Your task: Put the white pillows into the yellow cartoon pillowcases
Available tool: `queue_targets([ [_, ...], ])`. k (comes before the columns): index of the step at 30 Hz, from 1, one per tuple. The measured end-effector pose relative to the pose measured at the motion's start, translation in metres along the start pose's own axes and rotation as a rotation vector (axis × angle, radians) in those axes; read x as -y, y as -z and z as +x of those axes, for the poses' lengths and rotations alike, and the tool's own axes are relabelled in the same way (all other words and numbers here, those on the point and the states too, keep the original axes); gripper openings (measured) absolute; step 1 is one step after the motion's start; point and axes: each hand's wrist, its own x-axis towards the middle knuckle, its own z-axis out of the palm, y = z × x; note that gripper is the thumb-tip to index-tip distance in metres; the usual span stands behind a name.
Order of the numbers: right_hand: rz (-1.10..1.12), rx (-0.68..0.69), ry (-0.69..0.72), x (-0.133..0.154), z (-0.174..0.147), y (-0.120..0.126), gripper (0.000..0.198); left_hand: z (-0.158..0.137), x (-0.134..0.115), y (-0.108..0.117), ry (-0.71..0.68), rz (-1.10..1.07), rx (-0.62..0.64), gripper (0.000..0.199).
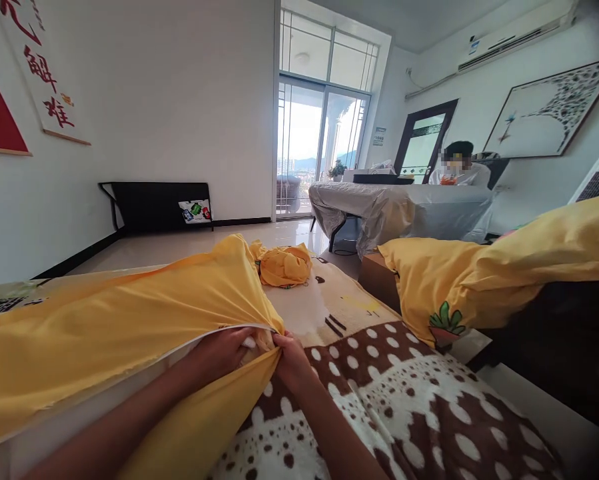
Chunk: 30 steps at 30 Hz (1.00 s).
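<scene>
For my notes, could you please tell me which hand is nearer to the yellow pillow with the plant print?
Right. The right hand grips the edge of the yellow fabric, left of the pillow; the left hand is farther left, in the fabric's opening.

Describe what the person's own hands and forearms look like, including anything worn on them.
The left hand and right hand are gloveless. The left forearm and right forearm are slim and bare, no sleeve, watch or bracelet showing. Some fingers are hidden, so rings cannot be ruled out.
</scene>
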Motion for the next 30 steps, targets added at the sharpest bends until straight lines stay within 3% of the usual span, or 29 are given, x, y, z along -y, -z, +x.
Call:
queue_targets([
  [3,0.026,-0.023,-0.032,-0.002,0.0,-0.001,0.022,-0.003,0.001,0.004,-0.081,-0.129,0.076,0.034],
  [8,0.021,-0.071,-0.025,-0.003,-0.001,-0.006,0.027,-0.002,0.0,0.001,-0.218,-0.119,0.04,0.034],
  [14,-0.17,-0.148,0.1,0.008,-0.008,-0.013,0.027,0.002,-0.004,0.001,-0.262,-0.114,0.038,0.031],
  [16,-0.258,-0.153,0.155,0.01,-0.009,-0.014,0.025,0.002,-0.002,-0.002,-0.235,-0.04,0.025,0.032],
  [22,-0.478,-0.189,0.296,0.005,-0.012,-0.012,0.024,0.0,0.004,-0.01,0.025,0.098,0.017,0.027],
  [30,-0.773,-0.178,0.328,0.006,-0.011,-0.008,0.023,-0.003,0.014,-0.009,0.016,-0.294,-0.04,0.032],
])
